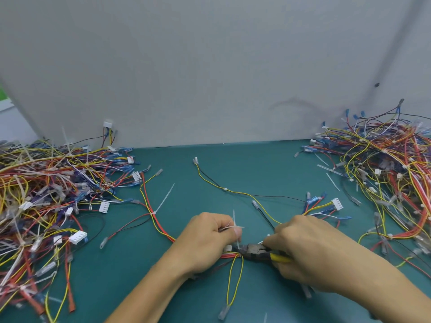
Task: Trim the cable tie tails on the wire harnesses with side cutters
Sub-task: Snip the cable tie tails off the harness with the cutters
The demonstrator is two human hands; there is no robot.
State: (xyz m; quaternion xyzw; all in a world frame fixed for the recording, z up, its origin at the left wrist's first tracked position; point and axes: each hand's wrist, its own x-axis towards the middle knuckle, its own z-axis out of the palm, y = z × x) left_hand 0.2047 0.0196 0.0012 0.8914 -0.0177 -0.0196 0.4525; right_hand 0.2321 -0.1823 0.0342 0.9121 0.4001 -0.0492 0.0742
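**Tail pinched, cutters closing on the tie head**

Your left hand point(210, 238) is curling shut, thumb and forefinger pinching the white cable tie tail point(234, 223), which is sticking up and away from your knuckles. Your right hand point(307, 252) is wrapping fully round the yellow grips of the side cutters point(254, 251), whose dark nose is pointing at your left thumb. It is lying on the harness point(229, 255) between your two hands. Whether the blades are already biting the tail, you cannot tell from here.

The tail is likely handling as a light, springy nylon strip. It is stiff enough to stand on its own, slick between the fingers, and apt to fly off once cut, so holding it near its free end looks right. The harness is a soft, limp bundle of thin red and yellow wires. It is giving no resistance of its own, which is why your left hand is pressing it down on the counter point(233, 173).

The insulation is probably nicking easily, so the blades are wanting the tie head and not the wires beside it.

Beyond your left hand, a second tie point(164, 198) on the same run is showing a long tail. Tangled heaps are lying well outside both hands, the left heap point(46, 194) and the right heap point(384, 171).
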